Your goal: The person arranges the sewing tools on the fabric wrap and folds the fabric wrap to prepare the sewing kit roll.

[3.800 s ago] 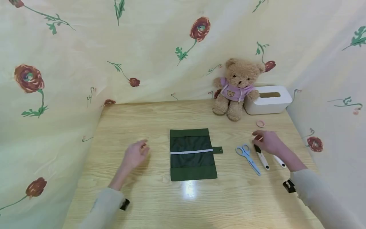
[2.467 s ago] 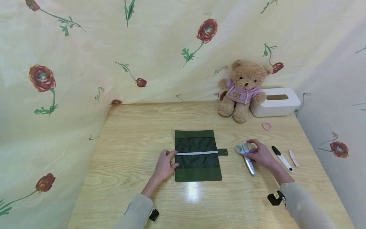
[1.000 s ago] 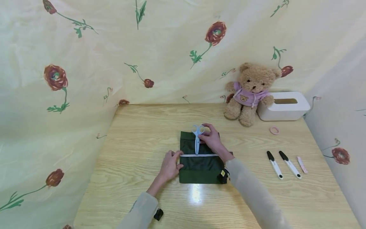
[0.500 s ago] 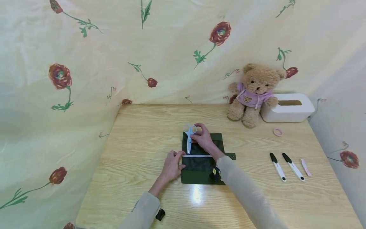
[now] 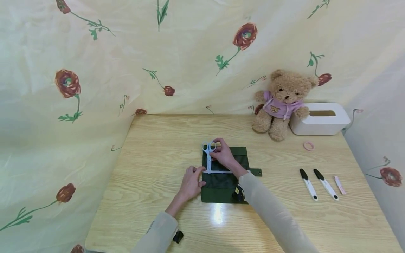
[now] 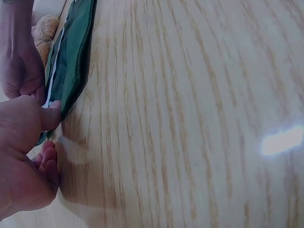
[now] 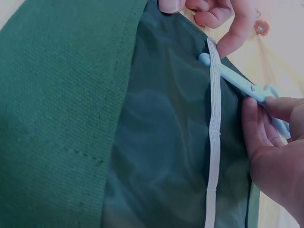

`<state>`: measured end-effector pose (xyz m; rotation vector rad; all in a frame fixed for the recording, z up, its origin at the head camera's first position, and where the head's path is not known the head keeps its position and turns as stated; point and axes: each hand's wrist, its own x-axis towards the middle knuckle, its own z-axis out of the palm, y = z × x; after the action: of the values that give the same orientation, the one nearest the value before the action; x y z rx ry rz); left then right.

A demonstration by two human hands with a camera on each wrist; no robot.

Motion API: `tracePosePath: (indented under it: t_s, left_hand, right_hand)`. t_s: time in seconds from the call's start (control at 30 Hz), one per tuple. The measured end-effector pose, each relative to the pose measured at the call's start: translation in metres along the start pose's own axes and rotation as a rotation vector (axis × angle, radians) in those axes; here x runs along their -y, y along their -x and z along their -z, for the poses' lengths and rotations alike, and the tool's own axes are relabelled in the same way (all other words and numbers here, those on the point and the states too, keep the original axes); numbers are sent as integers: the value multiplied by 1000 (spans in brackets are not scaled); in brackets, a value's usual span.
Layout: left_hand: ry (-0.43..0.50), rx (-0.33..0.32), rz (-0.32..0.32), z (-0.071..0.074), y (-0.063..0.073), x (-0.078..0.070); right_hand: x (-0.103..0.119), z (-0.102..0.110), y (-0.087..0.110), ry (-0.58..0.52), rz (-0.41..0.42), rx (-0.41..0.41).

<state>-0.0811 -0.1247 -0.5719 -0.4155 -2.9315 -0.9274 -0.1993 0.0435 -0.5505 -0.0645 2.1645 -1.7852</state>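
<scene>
Light-blue scissors (image 5: 209, 158) lie along the left side of a dark green fabric roll-up pouch (image 5: 218, 196). My right hand (image 5: 223, 153) pinches them between thumb and fingers just below the finger loops. In the right wrist view, the scissors' blades (image 7: 237, 80) pass beneath the pouch's white elastic band (image 7: 214, 114), and the rounded tip shows on the other side. My left hand (image 5: 190, 182) rests on the pouch's left edge, index finger and thumb spread apart, with the index at the band's end. The left wrist view shows this left hand (image 6: 23, 123) beside the pouch's corner.
Two white-handled tools with black covers (image 5: 308, 184) (image 5: 326, 184) and a small pink item (image 5: 340, 185) lie at right. Behind them are a pink ring (image 5: 308, 146), a teddy bear (image 5: 281, 105) and a white tissue box (image 5: 319, 124). A snap tab (image 5: 257, 172) sticks out from the pouch.
My right hand picked up the scissors from the right and carried them left onto the pouch, then slid them toward me under the band. My left hand came to the pouch's edge and stayed.
</scene>
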Motion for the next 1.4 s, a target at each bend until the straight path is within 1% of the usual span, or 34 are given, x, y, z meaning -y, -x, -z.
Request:
tracePosePath:
  t_s: [0.1,0.23,0.37,0.47,0.63,0.7,0.73,0.8,0.93,1.03,1.2,1.33,1.4]
  left_hand:
    - [-3,-12,-7,0,0,0]
    - [-4,-21,-6,-1,1,1]
    - [-1,-29,-3,-1,2,0]
    - [15,-49,1,-2,3,0]
    - [140,-120,16,-5,11,0]
    - [194,-131,16,-4,16,-1]
    - [205,-129,10,-4,18,-2]
    - [205,-108,-3,-2,22,-3]
    - [161,-49,-17,1,27,-7]
    - [155,-15,1,3,28,-10]
    - [175,26,50,1,28,-12]
    - [201,30,71,0,28,-14]
    - [215,29,75,1,28,-15]
  right_hand:
    - [2,-1,2,81,-4,13]
    - [5,-1,5,216,6,43]
    - [9,0,7,366,56,49]
    - [10,0,9,448,89,47]
    - [10,1,10,542,145,64]
    - [10,1,11,582,163,76]
    - [11,1,11,598,168,81]
    - [12,1,12,621,154,92]
    - [14,2,15,650,117,106]
    - [15,3,17,675,106,121]
    - [15,4,19,707,90,146]
    - [15,3,19,728,80,169]
    - [15,4,19,735,87,182]
